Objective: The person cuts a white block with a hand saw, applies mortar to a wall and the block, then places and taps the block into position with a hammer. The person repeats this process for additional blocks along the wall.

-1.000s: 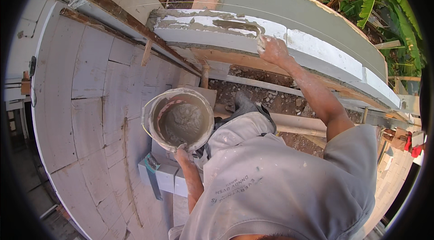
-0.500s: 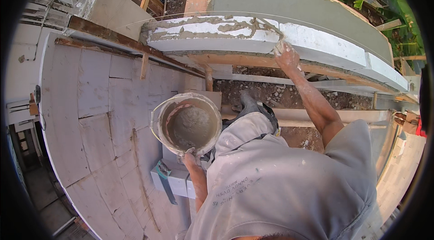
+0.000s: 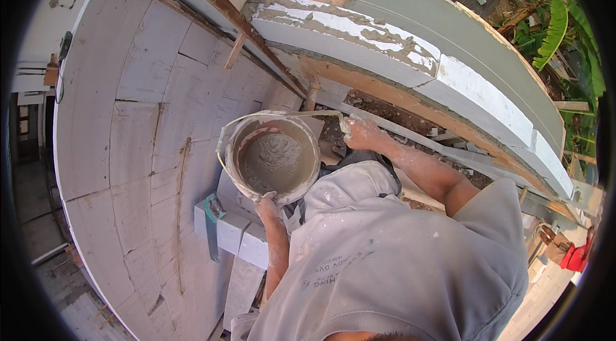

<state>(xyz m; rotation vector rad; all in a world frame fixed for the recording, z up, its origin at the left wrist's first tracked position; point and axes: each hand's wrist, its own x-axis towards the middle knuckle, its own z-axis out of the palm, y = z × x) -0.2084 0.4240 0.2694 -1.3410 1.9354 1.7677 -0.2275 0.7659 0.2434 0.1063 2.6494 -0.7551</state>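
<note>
Left grip (image 3: pixel 267 205) holds a mortar bucket (image 3: pixel 231 162), right grip (image 3: pixel 363 134) a trowel (image 3: pixel 321 113).

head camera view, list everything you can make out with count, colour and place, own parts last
bucket: 1, off-white, left of centre
block row: at least 3 blocks, white, upper centre to right
mortar: uncounted, grey, in the bucket and atop the block row
trowel: 1, greyish, at the bucket's far rim
teal tool: 1, type unclear, on the lower blocks
lower blocks: at least 2, white, below the bucket
block wall: 1, pale, left
plastered panel: 1, grey, beyond the block row
leaves: several, green, upper right
shirt: 1, grey, lower centre
left hand: 1, mortar-smeared, gripping the bucket's rim
right hand: 1, dusty, holding the trowel
</note>
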